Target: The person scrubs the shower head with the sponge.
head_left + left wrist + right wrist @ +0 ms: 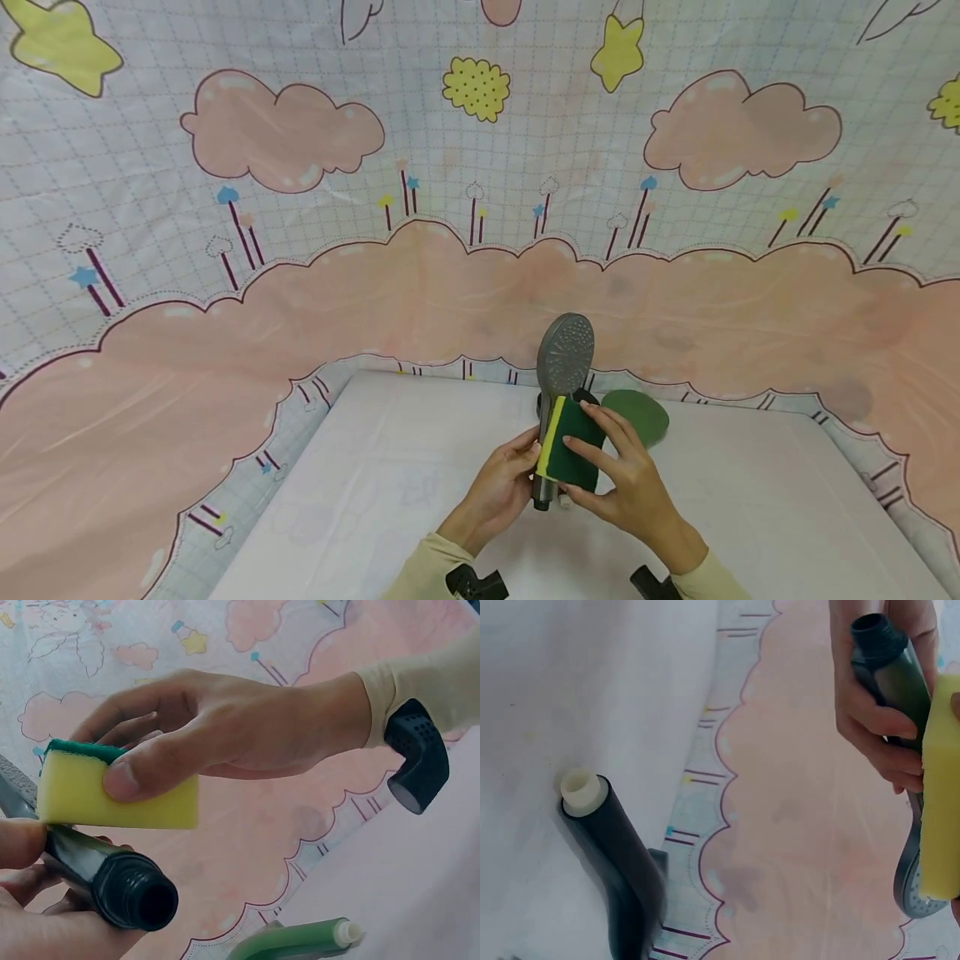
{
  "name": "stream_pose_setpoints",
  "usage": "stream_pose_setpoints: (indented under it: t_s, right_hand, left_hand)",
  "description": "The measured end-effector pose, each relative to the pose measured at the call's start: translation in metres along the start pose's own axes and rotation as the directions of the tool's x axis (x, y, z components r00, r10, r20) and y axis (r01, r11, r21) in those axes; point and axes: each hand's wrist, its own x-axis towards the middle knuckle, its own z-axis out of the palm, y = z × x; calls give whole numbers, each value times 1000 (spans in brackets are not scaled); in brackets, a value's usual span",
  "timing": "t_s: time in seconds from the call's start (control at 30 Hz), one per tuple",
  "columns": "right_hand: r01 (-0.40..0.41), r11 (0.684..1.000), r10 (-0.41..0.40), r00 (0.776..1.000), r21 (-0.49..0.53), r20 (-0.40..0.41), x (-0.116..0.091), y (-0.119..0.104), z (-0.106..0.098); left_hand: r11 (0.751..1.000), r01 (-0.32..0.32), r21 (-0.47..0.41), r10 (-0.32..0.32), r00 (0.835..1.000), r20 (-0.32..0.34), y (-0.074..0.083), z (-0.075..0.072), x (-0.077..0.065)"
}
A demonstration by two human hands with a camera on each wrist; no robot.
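Observation:
My left hand point(501, 485) grips the handle of a grey shower head point(566, 354), its spray plate up and its threaded end down. In the left wrist view that dark threaded end point(150, 900) is bare and hollow. My right hand point(633, 479) pinches a sponge point(576, 446), yellow with a dark green scouring side, between thumb and fingers. The yellow side faces the handle and lies against or very near it. In the right wrist view, the sponge point(941, 795) covers part of the spray plate point(919, 900).
Behind my right hand a green shower head point(641, 417) lies on the white table point(337, 500). A black handle with a cream end point(626, 855) lies there too, mostly hidden in the head view. A cartoon-patterned cloth point(450, 300) hangs behind the table.

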Motion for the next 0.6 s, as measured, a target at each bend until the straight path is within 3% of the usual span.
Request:
stream_pose_setpoints:
  t_s: [0.3, 0.6]
  right_hand:
    - [0, 999, 0, 1000, 33, 11, -3, -4, 0]
    - [21, 999, -24, 997, 45, 79, -11, -14, 2]
  left_hand:
    - [998, 20, -60, -24, 997, -72, 1, 0, 2]
    - [990, 47, -134, -59, 994, -93, 4, -3, 4]
